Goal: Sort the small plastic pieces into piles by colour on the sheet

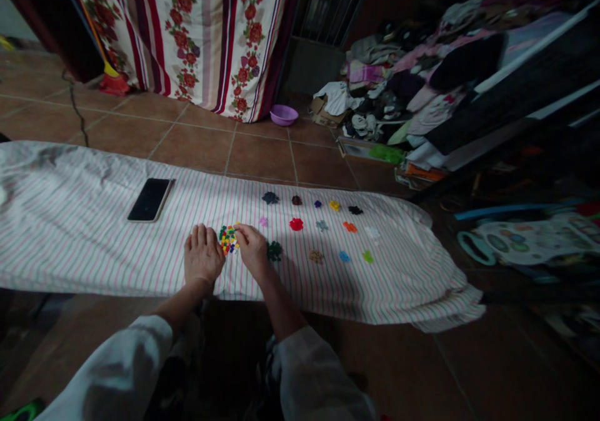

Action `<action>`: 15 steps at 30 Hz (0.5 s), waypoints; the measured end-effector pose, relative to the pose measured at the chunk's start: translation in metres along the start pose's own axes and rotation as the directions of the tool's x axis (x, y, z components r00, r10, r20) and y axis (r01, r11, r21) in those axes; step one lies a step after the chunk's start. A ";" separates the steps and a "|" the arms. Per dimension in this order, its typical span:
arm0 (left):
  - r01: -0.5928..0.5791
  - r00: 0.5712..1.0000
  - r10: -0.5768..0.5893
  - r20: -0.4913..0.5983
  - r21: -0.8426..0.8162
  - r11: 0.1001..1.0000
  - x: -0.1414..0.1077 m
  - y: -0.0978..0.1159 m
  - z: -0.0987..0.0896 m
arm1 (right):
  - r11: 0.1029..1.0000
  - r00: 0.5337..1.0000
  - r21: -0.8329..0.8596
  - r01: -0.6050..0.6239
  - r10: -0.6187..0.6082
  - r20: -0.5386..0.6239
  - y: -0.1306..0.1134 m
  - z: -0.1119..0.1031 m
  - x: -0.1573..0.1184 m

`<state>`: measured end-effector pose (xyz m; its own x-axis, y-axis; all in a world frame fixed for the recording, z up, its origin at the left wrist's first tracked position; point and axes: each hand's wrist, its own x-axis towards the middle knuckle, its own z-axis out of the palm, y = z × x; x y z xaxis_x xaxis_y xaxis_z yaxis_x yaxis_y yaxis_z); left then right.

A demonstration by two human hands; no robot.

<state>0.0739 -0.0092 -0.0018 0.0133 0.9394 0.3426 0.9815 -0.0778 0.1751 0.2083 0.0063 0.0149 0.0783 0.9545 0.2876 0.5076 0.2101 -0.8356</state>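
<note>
A patch of small mixed-colour pieces (227, 240), mostly yellow, green, red and orange, lies on the striped cloth (197, 187) between my hands. My left hand (204, 255) rests flat against the left side of this patch, fingers stretched out. At its right edge, my right hand (253, 247) has thumb and forefinger brought together; whatever they pinch is too small to make out. Close by the right hand sit a dark green pile (274, 251) and a little pink pile (263, 222). Farther right are a red pile (296, 224), a tan pile (316, 257) and a grey pile (321, 226).
More single-colour piles, including yellow (334, 205), orange (349, 227), black (355, 210) and light blue (344, 256), lie to the right. A phone (150, 200) lies left of my hands. Beyond the cloth, a purple basin (284, 115) stands on the tiled floor near heaped clothes (403, 77).
</note>
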 end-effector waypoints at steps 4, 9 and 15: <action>0.005 1.000 -0.005 0.007 -0.002 1.000 0.000 0.000 0.000 | 0.996 0.999 0.081 -0.047 0.048 -0.005 0.006 0.002 0.001; 0.005 1.000 -0.005 0.009 0.012 1.000 0.000 -0.001 0.001 | 0.969 0.990 0.203 -0.141 0.144 0.001 0.018 0.012 0.002; 0.002 1.000 -0.002 0.002 0.002 1.000 -0.001 -0.001 0.001 | 0.966 0.991 0.227 -0.121 0.131 -0.027 0.017 -0.007 0.007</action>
<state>0.0730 -0.0094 -0.0033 0.0121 0.9401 0.3406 0.9819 -0.0755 0.1735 0.2240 0.0153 0.0061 0.1675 0.9676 0.1887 0.2860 0.1355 -0.9486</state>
